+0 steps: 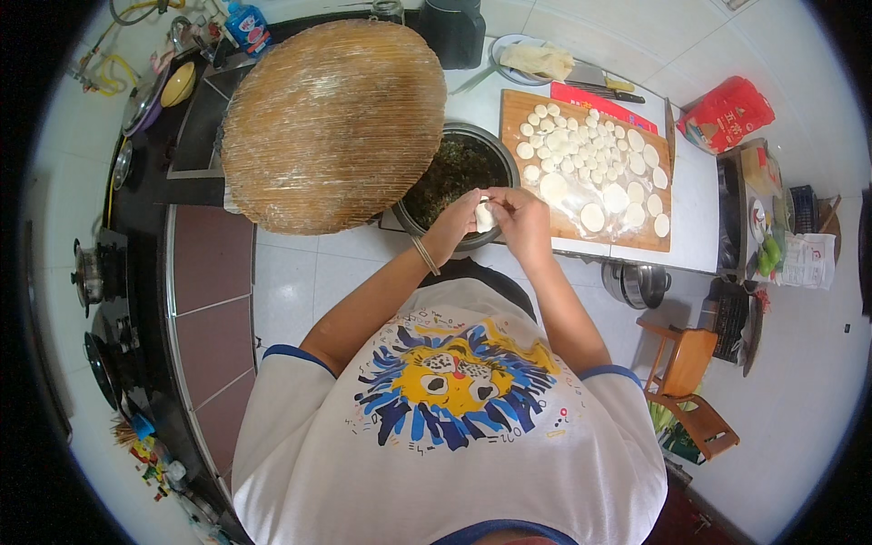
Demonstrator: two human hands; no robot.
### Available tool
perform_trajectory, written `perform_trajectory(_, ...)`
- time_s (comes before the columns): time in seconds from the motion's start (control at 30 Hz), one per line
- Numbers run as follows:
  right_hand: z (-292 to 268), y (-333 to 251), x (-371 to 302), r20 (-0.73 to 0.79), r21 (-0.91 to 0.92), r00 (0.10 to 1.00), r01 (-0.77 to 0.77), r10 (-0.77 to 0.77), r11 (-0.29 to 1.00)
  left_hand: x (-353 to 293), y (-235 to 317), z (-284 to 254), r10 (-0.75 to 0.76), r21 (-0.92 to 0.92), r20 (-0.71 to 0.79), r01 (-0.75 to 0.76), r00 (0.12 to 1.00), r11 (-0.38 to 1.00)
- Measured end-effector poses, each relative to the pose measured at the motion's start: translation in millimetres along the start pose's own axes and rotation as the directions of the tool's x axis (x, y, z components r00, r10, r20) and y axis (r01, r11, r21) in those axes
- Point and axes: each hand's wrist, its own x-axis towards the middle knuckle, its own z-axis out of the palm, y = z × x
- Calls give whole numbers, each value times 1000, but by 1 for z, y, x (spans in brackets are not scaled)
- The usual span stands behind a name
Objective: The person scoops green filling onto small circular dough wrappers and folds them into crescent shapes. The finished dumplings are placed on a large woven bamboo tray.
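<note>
A kitchen, by its sink, dark counter, cooking pot and wooden board of dough rounds.

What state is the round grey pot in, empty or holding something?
Holding something: a dark, chopped-looking mixture shows inside the round grey pot. How deep it goes, I cannot tell.

From my remote post I see dough piece between left hand and right hand, above bowl; tray left, board right on table, dough rounds atop, knife behind.
</note>
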Motion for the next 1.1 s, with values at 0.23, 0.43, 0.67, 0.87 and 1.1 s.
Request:
perform_trajectory(0.23,-1,-2,0,-5,-109,996,83,-84,991,-3,4,3,-1,23,1,1,1000,1000)
perform_trajectory(0.43,2,7,0,45,-203,988,156,-150,967,-3,2,2,-32,47,-31,33,999,998)
perform_trajectory(0.67,-4,-3,-1,69,-73,987,148,-144,986,-2,0,-3,-75,50,10,75,997,996)
perform_trajectory(0.87,-5,4,4,150,-151,971,210,-187,966,-6,2,2,-102,-22,-48,101,994,995)
perform_trajectory(1.1,-5,4,15,119,-158,921,386,-370,909,-7,22,8,-107,40,-37,108,994,993)
